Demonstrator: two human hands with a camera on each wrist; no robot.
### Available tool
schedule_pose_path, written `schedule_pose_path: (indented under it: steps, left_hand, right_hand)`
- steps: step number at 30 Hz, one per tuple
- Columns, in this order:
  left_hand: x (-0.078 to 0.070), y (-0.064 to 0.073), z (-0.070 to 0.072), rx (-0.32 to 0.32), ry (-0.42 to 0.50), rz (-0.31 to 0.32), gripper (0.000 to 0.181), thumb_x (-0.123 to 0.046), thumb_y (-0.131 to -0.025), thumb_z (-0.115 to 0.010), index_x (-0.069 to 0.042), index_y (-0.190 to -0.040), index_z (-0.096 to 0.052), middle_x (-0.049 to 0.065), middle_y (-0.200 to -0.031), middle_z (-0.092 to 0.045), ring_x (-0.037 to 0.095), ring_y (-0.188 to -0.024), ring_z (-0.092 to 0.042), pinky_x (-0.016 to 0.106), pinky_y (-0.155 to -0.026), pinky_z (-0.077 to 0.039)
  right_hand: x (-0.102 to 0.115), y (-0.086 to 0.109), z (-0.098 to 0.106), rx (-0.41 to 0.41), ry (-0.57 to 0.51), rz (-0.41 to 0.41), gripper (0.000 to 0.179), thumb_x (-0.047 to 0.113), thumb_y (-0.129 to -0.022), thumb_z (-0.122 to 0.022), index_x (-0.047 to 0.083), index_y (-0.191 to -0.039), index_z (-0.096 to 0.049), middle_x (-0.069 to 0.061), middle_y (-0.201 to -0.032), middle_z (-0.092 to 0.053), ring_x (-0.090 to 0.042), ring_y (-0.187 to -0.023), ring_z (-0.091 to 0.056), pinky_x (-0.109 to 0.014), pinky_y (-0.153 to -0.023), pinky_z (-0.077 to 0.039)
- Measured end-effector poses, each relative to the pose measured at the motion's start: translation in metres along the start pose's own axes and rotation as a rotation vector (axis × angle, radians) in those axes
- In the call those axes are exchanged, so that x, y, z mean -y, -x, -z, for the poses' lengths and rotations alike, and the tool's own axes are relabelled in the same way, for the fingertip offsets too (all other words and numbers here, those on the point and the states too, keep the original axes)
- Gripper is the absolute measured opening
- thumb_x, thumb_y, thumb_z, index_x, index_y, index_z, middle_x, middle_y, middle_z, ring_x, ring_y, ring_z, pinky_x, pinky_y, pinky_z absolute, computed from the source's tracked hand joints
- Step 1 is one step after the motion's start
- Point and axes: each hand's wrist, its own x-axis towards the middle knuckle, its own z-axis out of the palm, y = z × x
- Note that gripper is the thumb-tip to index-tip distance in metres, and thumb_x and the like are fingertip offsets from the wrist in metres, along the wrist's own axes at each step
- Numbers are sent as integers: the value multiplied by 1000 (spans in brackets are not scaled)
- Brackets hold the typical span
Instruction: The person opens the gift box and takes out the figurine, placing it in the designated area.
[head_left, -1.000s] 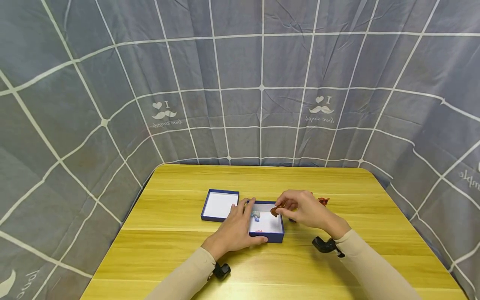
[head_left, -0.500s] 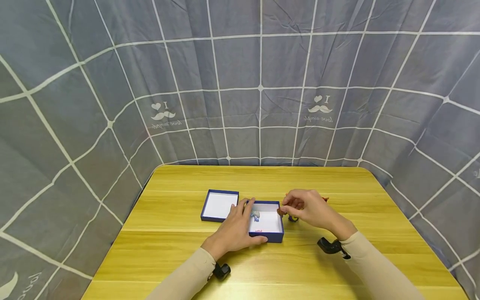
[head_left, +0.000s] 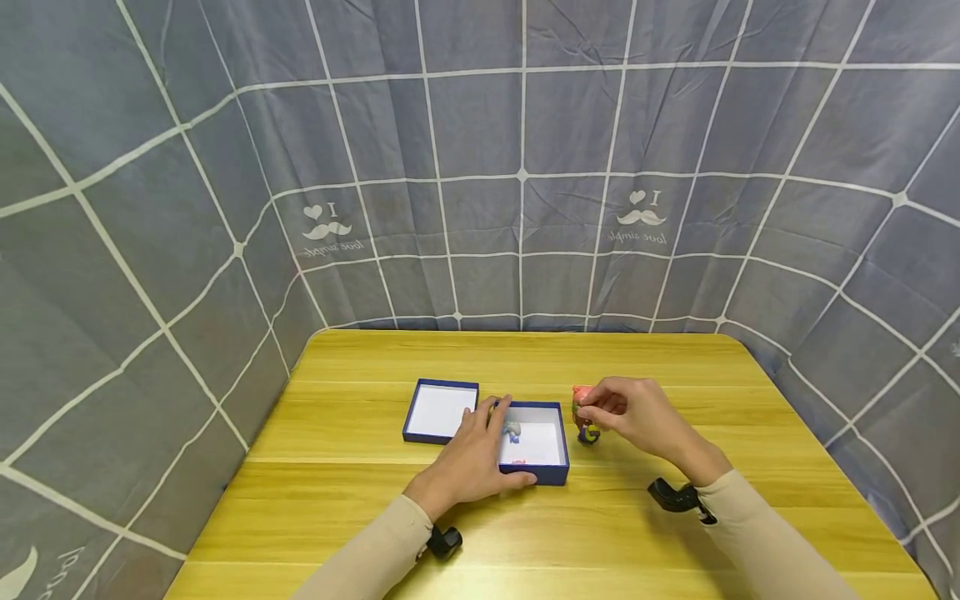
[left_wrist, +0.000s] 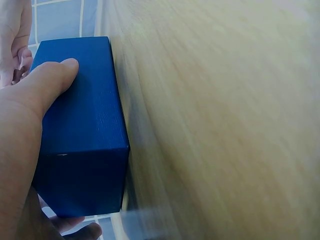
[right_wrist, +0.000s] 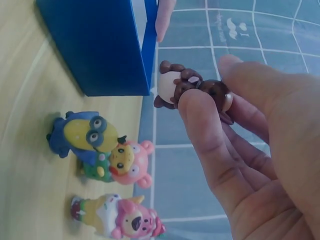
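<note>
My left hand grips the open blue box at its left side. In the left wrist view its thumb lies along the box wall. Inside the box lie a small grey-blue figurine and something pink, partly seen. To the right of the box, my right hand pinches a small brown figurine with a white belly between thumb and fingers, above the table. Below it stand a yellow-and-blue Minion figurine, a pink-and-green figurine and a pink bear figurine.
The box's lid, white inside, lies upturned to the left of the box. Both rest on a yellow wooden table. A grey curtain with white grid lines surrounds the table's back and sides.
My right hand has moved from over the box's right edge to the right, carrying the brown figurine. The Minion and pink figurines have come into sight. My left hand and the box stay put.
</note>
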Motion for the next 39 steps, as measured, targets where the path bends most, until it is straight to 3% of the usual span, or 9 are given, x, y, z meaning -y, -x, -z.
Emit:
schedule_pose_path:
  steps: [8,27,39]
  left_hand:
    - [0,-1,1,2,17,4,131,-78,-96,-85,-13,-188,-18,23,-189,-28,50,-174,-38,67,-147,-26]
    - [-2,1,1,13,6,8,131,-77,-96,-84,-12,-188,-17,24,-189,-28,50,-175,-38,67,-147,-27]
    - [-3,0,0,5,-7,9,131,-79,-96,-83,-12,-188,-17,24,-189,-28,49,-174,-39,67,-147,-26]
  right_hand:
    - [-1,7,12,2,3,-68,9,10,-101,-92,9,-109,-88,5,-92,-85,2,-78,-74,-23,-70,-66]
    - [-9,23,22,-22,40,-113,18,0,-98,-90,4,-115,-87,-2,-102,-87,-1,-84,-77,-22,-75,-68]
    - [-20,31,21,-41,108,-146,14,4,-96,-94,7,-108,-87,3,-91,-84,-1,-78,-73,-22,-70,-64]
